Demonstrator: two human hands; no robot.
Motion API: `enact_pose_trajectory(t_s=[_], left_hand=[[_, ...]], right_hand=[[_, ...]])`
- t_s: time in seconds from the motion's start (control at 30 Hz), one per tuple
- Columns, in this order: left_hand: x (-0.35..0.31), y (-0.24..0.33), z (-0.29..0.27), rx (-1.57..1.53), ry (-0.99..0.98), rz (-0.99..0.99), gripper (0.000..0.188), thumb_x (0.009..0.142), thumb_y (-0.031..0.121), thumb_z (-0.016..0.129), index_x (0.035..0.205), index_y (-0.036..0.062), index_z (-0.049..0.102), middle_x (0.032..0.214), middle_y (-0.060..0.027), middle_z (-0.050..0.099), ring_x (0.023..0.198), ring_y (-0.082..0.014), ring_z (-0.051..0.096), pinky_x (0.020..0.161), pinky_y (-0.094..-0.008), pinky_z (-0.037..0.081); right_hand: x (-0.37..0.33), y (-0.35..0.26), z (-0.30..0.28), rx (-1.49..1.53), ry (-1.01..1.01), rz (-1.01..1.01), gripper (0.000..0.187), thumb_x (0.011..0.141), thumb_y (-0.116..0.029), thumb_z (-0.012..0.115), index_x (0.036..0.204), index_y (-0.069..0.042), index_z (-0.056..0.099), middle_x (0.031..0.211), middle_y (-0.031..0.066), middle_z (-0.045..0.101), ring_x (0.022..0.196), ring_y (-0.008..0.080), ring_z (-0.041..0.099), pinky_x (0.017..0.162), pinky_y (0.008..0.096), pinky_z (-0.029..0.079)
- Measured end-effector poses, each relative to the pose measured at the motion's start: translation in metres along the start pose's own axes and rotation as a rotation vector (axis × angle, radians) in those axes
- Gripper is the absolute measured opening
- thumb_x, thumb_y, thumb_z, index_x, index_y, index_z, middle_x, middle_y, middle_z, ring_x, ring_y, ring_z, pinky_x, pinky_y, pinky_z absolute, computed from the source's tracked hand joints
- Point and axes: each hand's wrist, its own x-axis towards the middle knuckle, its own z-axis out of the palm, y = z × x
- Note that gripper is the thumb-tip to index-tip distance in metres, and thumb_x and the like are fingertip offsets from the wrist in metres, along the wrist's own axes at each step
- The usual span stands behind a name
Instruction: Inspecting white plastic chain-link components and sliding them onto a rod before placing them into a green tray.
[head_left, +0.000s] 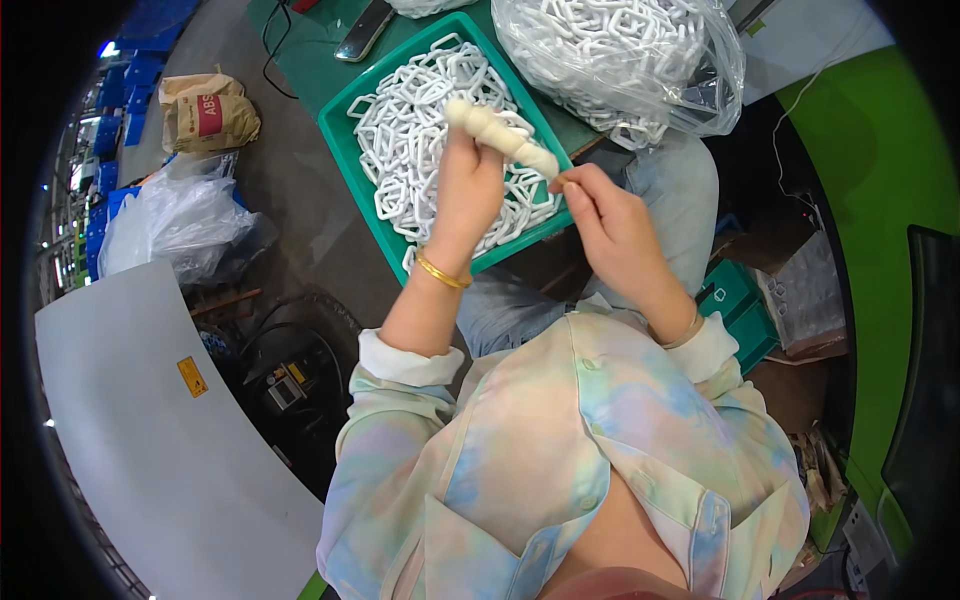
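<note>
A cream, ridged, tube-like wrapping (500, 133) stretches from the top of my left hand (472, 185) across to my right hand (605, 215). Whether it covers my left fingers or lies in their grip, I cannot tell; those fingers are hidden. The thumb and fingertips of my right hand are pinched on the wrapping's lower right end. Both hands are over a green tray (383, 225), the right one beyond its right edge. Beneath them, the tray holds a heap of white angular plastic links (405, 130).
A clear bag (610, 50) of similar links sits right of the tray. Beyond the tray lies a dark phone-like object (365, 30) on the green tabletop (308, 60). A brown paper sack (210, 115) and crumpled plastic (180, 225) are at left, above a grey panel (160, 430).
</note>
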Motion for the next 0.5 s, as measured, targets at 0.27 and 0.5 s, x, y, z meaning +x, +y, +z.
enact_pose_trajectory(t_s=[0.27, 0.5], left_hand=[[-0.019, 0.026, 0.027, -0.994, 0.004, -0.258, 0.025, 0.099, 0.001, 0.041, 0.122, 0.0023, 0.048, 0.109, -0.0064, 0.058, 0.105, -0.0164, 0.055, 0.097, -0.0328, 0.042], [-0.026, 0.033, 0.043, -0.426, -0.04, -0.197, 0.023, 0.097, 0.004, 0.047, 0.119, 0.0003, 0.051, 0.111, -0.0075, 0.059, 0.104, -0.0178, 0.057, 0.092, -0.0362, 0.046]], right_hand=[[0.007, -0.003, -0.002, 0.249, 0.114, 0.095, 0.018, 0.096, -0.015, 0.062, 0.108, -0.001, 0.059, 0.074, -0.0056, 0.046, 0.066, 0.0021, 0.038, 0.058, 0.0194, 0.032], [0.017, -0.012, -0.014, 0.242, 0.013, 0.147, 0.03, 0.088, -0.013, 0.072, 0.11, 0.001, 0.058, 0.075, -0.008, 0.041, 0.066, 0.0003, 0.033, 0.058, 0.0172, 0.028]])
